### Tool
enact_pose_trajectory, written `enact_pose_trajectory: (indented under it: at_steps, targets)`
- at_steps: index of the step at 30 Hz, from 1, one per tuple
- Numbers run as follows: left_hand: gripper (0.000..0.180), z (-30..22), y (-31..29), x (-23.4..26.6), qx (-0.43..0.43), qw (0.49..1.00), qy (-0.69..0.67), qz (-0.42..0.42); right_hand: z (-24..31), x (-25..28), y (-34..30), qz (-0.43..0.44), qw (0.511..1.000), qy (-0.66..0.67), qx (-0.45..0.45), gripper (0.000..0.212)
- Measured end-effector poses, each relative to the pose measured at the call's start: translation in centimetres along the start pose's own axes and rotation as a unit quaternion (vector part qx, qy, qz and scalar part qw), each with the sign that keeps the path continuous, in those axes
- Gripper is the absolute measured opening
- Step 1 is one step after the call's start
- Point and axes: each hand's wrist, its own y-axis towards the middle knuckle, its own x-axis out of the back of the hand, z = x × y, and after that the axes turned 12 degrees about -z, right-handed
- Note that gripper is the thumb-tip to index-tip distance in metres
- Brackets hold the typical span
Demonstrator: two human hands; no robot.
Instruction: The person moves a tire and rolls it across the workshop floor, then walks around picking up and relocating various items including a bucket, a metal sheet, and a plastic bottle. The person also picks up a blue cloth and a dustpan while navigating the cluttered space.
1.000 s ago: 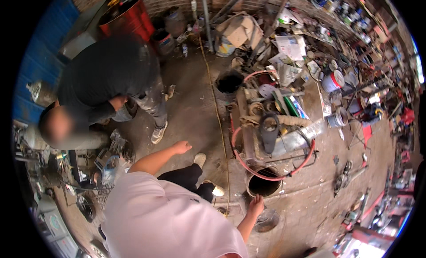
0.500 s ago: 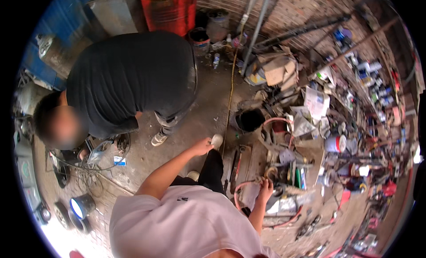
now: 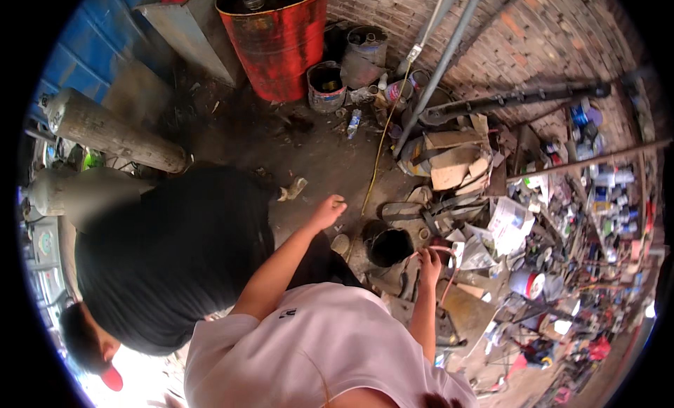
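And there it was, the dark floor (image 3: pixel 232 137): I saw a red drum (image 3: pixel 277 53), a bucket (image 3: pixel 326 100) just beside it, a bottle (image 3: pixel 354 124) nearby!

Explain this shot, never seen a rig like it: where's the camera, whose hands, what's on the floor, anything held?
There is no robot here: a person works with bare hands. The camera is the left of two fisheyes worn on their head, looking down, so straight edges bend toward the rim.

The forearms beyond the pale shirt are the wearer's. The left hand is curled, with nothing clearly visible in it. The right hand overlaps a red hose; I can't tell whether it grips it.

The black top belongs to another person, bending over at left.

On the floor are a red drum, a small bottle, cardboard and papers among clutter at right.
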Motion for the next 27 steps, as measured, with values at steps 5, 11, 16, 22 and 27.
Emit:
enact_pose_trajectory:
  at_steps: [5,11,16,22,27]
  targets:
    - [0.034,0.0,8.8,5.1,0.076,0.987,-0.054,-0.133,6.9,-10.1,10.5,0.119,0.969,-0.175,0.130,0.017]
    - [0.021,1.9,19.8,11.9,0.123,0.970,0.021,-0.207,14.5,-23.7,20.4,0.164,0.950,-0.224,0.141,0.016]
    - [0.022,0.1,26.8,13.8,0.160,0.948,-0.118,-0.250,17.1,-31.7,28.8,0.185,0.894,-0.360,0.190,0.019]
    - [0.026,-3.1,30.0,15.6,0.239,0.929,-0.074,-0.272,17.2,-42.6,37.4,0.223,0.900,-0.322,0.189,0.020]
    - [0.029,-3.4,29.1,14.7,0.302,0.873,-0.132,-0.360,12.2,-52.3,48.0,0.250,0.844,-0.419,0.224,0.026]
